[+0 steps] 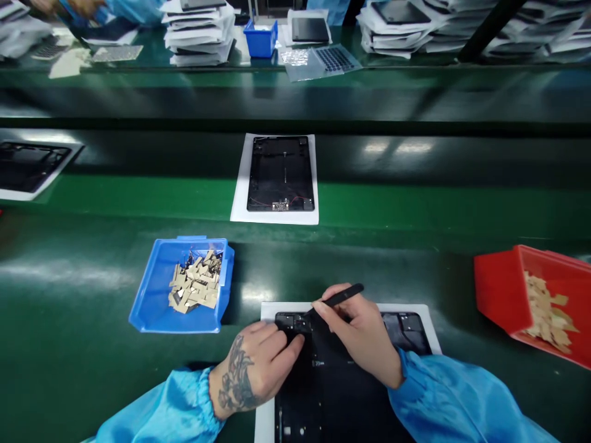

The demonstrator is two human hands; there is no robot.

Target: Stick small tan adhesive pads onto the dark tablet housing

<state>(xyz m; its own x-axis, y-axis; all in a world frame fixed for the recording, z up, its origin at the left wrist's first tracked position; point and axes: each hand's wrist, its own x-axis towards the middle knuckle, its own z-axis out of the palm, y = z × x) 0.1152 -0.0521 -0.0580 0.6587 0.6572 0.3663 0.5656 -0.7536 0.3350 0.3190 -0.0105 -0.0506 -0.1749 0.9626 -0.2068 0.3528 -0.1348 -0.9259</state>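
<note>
A black tablet housing [351, 400] lies on a white sheet [264, 424] at the front of the green bench. My right hand [357, 332] grips black tweezers [342, 296], whose tip points down at the small parts in the housing's upper left corner. Beside that tip, my left hand [261, 366] rests on the housing's left edge, its fingers curled and pressed near the corner. Whether the left fingers pinch a small part is hidden.
A blue bin [178, 283] with small beige pieces stands left; a red bin [501, 295] with beige scraps stands right. Another open tablet housing [281, 172] lies ahead on white paper, one more [28, 166] far left. Paper-wrapped stacks [198, 34] and a co-worker's sleeve [133, 9] are across.
</note>
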